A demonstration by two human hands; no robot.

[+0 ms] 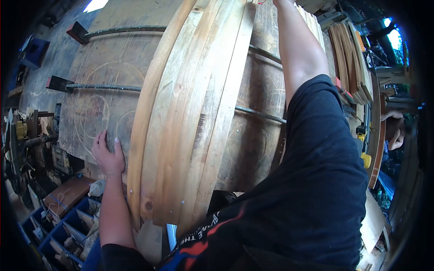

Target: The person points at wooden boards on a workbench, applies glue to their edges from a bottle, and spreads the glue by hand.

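Observation:
Several long wooden boards [185, 113] lie side by side across clamp bars on the worktable [97, 110]. My left hand [108, 156] rests on the worn tabletop beside the left board, its fingers apart and nothing in it. Beyond the boards on the right, my right arm [305, 49] stretches toward the far end. Only the wrist edge of my right hand [282, 2] shows at the top of the view; its fingers are cut off. Two dark bars, an upper clamp bar [124, 30] and a lower clamp bar [108, 87], pass under the boards.
A blue divided box [72, 221] with tools and small parts stands at lower left. More wooden planks [348, 61] are stacked at upper right. A yellow and black tool [365, 159] sits at the right. Another person [395, 126] is partly visible at the far right.

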